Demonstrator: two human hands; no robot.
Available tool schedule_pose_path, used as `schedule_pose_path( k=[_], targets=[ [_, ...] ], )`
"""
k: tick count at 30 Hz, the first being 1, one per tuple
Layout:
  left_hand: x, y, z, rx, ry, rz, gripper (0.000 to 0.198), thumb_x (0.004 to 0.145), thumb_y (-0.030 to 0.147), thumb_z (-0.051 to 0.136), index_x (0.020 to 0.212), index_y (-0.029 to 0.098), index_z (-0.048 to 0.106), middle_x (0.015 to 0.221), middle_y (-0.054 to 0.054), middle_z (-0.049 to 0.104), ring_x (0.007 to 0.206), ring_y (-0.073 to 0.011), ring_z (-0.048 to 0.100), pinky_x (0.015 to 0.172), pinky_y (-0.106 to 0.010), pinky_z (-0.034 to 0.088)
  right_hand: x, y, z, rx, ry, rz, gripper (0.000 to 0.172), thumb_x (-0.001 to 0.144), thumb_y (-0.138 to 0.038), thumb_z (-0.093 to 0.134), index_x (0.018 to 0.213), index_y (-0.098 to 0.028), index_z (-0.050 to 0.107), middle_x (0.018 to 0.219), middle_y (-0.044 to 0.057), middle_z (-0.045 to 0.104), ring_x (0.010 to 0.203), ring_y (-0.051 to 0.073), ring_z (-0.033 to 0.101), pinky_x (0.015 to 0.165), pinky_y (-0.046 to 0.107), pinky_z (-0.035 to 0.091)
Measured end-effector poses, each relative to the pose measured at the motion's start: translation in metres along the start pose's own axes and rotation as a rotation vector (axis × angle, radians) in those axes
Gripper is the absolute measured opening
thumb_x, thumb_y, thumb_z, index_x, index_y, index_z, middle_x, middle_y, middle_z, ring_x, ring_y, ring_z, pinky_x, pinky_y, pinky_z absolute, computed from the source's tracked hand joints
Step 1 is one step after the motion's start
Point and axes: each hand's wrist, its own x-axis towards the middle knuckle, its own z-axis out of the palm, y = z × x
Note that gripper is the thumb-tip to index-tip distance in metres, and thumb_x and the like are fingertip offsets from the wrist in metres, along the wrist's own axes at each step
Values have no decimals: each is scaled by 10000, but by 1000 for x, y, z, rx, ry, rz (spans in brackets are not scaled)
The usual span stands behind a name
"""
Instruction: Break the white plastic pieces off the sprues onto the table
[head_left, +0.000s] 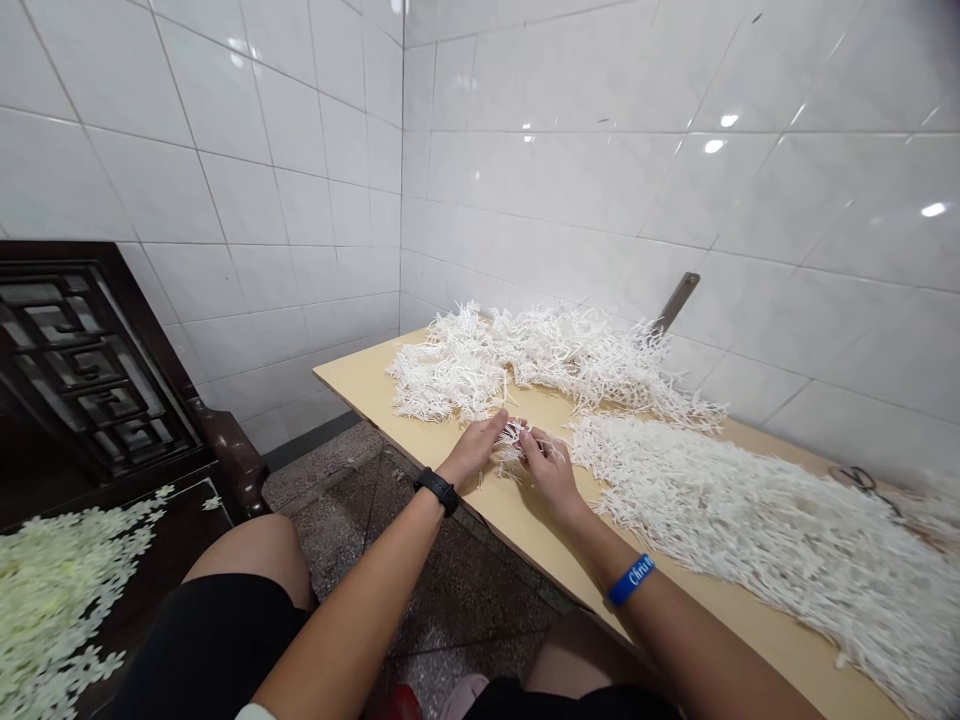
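Over the near edge of the wooden table (375,392), my left hand (480,446) and my right hand (549,468) almost meet. Between them is a small bunch of thin white strands (512,436), pinched by the fingers of both. Just beyond my hands lies a loose, tangled white pile (450,370) that stretches along the back of the table. A flatter, denser mass of short white pieces (750,510) spreads to the right of my right hand. My left wrist has a black watch, and a blue band circles my right forearm.
A dark carved wooden chair (217,440) stands at the left, with pale green-white flower-shaped pieces (67,580) heaped on its seat. Behind the white pile a metal strip (677,302) leans on the tiled wall. A dark cord (862,478) lies at the table's right back.
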Motion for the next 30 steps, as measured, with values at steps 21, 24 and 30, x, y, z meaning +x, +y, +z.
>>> schedule_pose_path(
  k=[21,24,30],
  targets=[
    [-1,7,2,163,79,65,411,874,457,518,1005,132,732,893,-103,703,813,-173,619,776,-302,480,-4,-10,-1,-90,152,26,358,889,-471,466,653,-202,490,602,-12,471,589,150,426,565,277,349],
    [-2,7,2,128,25,82,494,846,558,532,977,125,732,905,-119,704,888,-203,626,806,-312,478,-3,-14,1,-71,155,58,356,880,-467,474,636,-208,483,575,-9,470,562,151,421,540,280,345],
    [10,-10,-7,123,279,115,431,787,535,619,692,118,678,699,-84,681,705,-181,627,726,-328,474,-10,-20,3,-139,-109,-56,364,868,-444,485,584,-216,465,544,-14,451,540,150,422,543,283,335]
  ],
)
